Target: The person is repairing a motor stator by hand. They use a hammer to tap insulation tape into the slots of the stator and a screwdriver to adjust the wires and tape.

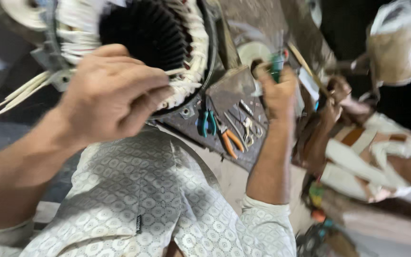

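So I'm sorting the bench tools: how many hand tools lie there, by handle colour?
Teal-handled pliers: 1
Orange-handled pliers: 1
Bare metal scissors: 1
Total: 3
The right hand holds another green-handled tool, blurred.

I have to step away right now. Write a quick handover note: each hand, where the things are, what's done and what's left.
Left hand: rests on the white windings at the rim of the motor stator, fingers pinching a thin white strip.
Right hand: closed around a green-handled tool, held over the bench.
On the bench: teal pliers, orange-handled pliers, scissors.
Done: the windings sit in the stator, white leads trailing out left.
Left: the blur hides how far the rim work has got; check it first.
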Action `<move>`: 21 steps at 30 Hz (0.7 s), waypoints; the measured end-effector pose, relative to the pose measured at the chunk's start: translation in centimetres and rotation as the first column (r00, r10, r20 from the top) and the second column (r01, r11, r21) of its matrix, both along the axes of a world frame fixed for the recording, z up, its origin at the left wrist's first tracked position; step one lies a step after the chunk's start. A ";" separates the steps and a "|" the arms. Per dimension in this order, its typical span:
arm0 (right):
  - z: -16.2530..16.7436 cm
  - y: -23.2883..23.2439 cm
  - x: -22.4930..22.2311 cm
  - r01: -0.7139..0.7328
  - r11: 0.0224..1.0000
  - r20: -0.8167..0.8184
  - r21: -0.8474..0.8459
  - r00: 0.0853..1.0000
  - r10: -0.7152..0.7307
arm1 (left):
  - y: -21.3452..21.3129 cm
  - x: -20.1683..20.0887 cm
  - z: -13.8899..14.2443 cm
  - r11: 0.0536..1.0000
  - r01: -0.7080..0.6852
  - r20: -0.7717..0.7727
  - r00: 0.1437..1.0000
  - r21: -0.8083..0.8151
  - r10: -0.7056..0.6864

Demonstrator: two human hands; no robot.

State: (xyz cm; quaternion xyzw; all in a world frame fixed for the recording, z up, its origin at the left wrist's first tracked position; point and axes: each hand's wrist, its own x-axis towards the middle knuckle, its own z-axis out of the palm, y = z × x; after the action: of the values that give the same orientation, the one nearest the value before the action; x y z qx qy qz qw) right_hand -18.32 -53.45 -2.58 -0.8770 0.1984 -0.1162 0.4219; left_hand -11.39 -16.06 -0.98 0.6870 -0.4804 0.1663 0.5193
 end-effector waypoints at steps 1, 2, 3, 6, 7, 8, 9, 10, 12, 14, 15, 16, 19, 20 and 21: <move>-2.3 -1.3 -1.6 -0.020 1.000 -0.100 -0.010 0.995 0.019 | -0.4 0.3 0.4 0.998 0.038 -0.024 0.999 0.045 -0.037; -4.9 -2.2 -3.3 -0.047 0.999 -0.203 -0.016 0.978 0.043 | -0.6 0.6 0.7 0.994 0.075 -0.052 0.996 0.086 -0.070; -7.0 -2.9 -4.6 -0.085 0.996 -0.200 -0.026 0.977 0.078 | -0.8 1.2 0.9 0.982 0.136 -0.091 0.988 0.129 -0.125; -12.4 -4.2 -7.4 -0.224 0.973 -0.161 -0.059 0.964 0.212 | -1.0 2.3 0.8 0.920 0.307 -0.230 0.940 0.245 -0.253; -13.3 -4.6 -7.8 -0.210 0.973 -0.183 -0.094 0.964 0.191 | -1.1 2.6 0.7 0.888 0.367 -0.305 0.910 0.276 -0.281; -14.2 -4.8 -8.1 -0.201 0.971 -0.203 -0.128 0.964 0.173 | -1.1 2.7 0.7 0.854 0.440 -0.396 0.862 0.279 -0.315; -14.7 -4.6 -8.3 -0.197 0.967 -0.225 -0.163 0.961 0.158 | -1.0 2.6 0.8 0.817 0.505 -0.484 0.808 0.276 -0.336; -15.1 -4.4 -8.1 -0.146 0.960 -0.151 -0.240 0.982 0.112 | -0.9 2.4 1.2 0.782 0.577 -0.584 0.728 0.238 -0.359; -15.5 -3.0 -7.6 -0.040 0.923 0.020 -0.382 0.998 0.052 | 0.3 1.4 2.4 0.720 0.669 -0.598 0.658 0.185 -0.459; -15.2 -2.0 -6.4 -0.020 0.826 0.062 -0.563 0.996 0.067 | 0.4 1.6 2.8 0.658 0.728 -0.437 0.664 0.193 -0.606; -14.7 -1.5 -5.8 -0.012 0.764 0.078 -0.645 0.994 0.081 | 0.5 1.5 2.8 0.670 0.713 -0.484 0.670 0.206 -0.563; -14.2 -1.0 -5.2 0.001 0.789 0.027 -0.614 0.999 0.019 | 0.7 1.6 2.7 0.683 0.696 -0.525 0.675 0.221 -0.519; -12.6 0.3 -3.9 -0.016 0.787 -0.174 -0.617 0.978 -0.117 | 1.3 1.4 1.6 0.734 0.421 -0.547 0.833 0.533 -0.080; -12.1 0.7 -3.7 -0.065 0.744 -0.259 -0.665 0.955 -0.148 | 1.7 1.4 1.2 0.689 0.284 -0.492 0.862 0.667 0.120; -11.7 1.2 -3.6 -0.113 0.699 -0.336 -0.706 0.922 -0.191 | 2.0 1.3 1.0 0.757 0.233 -0.397 0.917 0.611 0.038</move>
State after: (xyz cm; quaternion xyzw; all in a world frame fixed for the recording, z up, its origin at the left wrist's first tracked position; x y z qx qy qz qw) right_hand -21.89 -52.28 -14.26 -0.9717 0.2354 -0.0188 -0.0008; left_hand -10.07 -14.02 0.01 0.8155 -0.4322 -0.1759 0.3423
